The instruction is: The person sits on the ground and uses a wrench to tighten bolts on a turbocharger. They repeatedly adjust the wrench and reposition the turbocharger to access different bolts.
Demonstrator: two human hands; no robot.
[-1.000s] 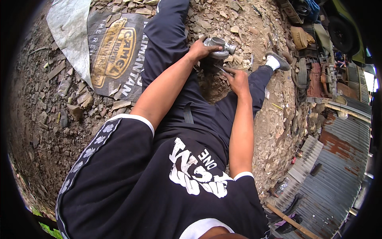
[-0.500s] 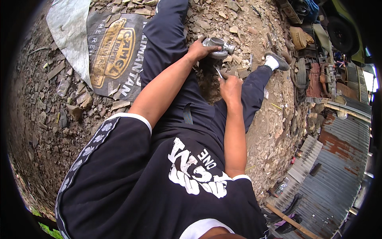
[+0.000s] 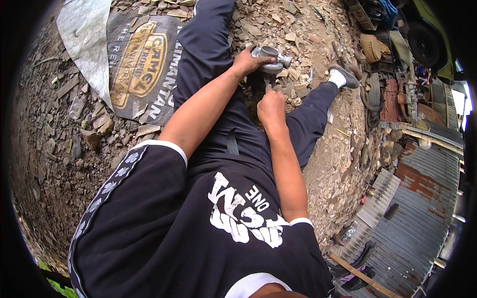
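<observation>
One grey metal part [image 3: 280,58], rounded with an open round neck on top, sits up off the dirt between the spread legs, left hand [image 3: 247,62] clamped on its side. Right hand [image 3: 272,107] is curled up tight just below, around a slim tool [image 3: 267,79]; can't tell if the tip's touching. Broken stone [image 3: 253,30] everywhere, dark printed banner [image 3: 144,64] off left, rusty corrugated sheet [image 3: 422,174] over right.

Ground [image 3: 343,144]: soft, even daylight reaches me
White opening [image 3: 468,101], right: blown out — pure glare
Corrugated sheets [image 3: 422,186]: I see them bowed by the fisheye
Wheel [image 3: 425,44]: sunk in shade — tread hard to read
Corners: black vignette
</observation>
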